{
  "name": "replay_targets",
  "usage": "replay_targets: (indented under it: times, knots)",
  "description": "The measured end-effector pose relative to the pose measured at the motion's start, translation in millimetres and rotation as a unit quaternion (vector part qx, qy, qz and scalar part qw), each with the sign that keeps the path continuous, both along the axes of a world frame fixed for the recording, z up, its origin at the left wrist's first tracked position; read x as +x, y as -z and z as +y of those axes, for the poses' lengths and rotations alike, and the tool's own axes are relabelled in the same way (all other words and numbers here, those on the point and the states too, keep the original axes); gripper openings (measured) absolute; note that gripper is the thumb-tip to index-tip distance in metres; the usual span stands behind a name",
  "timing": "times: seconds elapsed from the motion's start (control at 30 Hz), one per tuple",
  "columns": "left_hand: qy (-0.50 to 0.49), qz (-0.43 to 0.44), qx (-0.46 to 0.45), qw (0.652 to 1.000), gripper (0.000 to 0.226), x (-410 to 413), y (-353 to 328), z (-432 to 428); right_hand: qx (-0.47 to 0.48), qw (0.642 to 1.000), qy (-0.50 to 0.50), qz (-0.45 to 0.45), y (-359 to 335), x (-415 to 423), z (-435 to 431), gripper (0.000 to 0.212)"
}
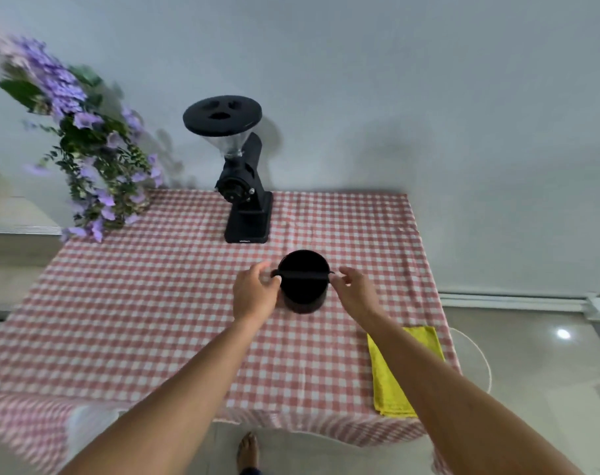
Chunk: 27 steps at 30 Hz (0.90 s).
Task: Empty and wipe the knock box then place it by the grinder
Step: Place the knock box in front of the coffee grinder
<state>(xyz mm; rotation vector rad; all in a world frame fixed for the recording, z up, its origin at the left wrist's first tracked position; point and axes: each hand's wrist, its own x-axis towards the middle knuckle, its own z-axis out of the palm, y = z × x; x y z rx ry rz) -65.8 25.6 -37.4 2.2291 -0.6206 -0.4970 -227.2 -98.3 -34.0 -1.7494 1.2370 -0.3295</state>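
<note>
The only lettering in view is a small pale mark on the front lower edge of the black coffee grinder's base [247, 231], just above the middle of the frame, and it is too small and blurred to read. No readable text, number, brand or sign shows on anything else.

We see a red-and-white gingham tablecloth [175, 303], and on it a black knock box [303, 293] with a black bar, a black coffee grinder [245, 200] with a clear hopper, a bright yellow cloth [391, 389] and purple flowers [86, 149] with dark green leaves.
</note>
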Motion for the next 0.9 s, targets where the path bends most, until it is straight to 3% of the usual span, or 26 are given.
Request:
replay_targets:
  times: [0.1, 0.23, 0.57, 0.9]
  knots:
    - [0.013, 0.117, 0.001, 0.993, 0.048, 19, 0, -4, 0.025, 1.000, 0.005, 0.011, -1, 15, 0, 0.053]
    - [0.017, 0.206, -0.033, 0.978, 0.044, 29, 3, -9, -0.002, 1.000, 0.025, 0.018, -3, 29, 2, 0.033]
    - [-0.025, 0.320, -0.108, 0.941, 0.038, 63, 8, -8, -0.042, 0.996, 0.075, -0.001, -12, 69, 12, 0.026]
    - [-0.080, 0.275, -0.138, 0.948, 0.036, 164, -4, -1, 0.001, 0.998, 0.041, -0.054, -13, 176, 11, 0.027]
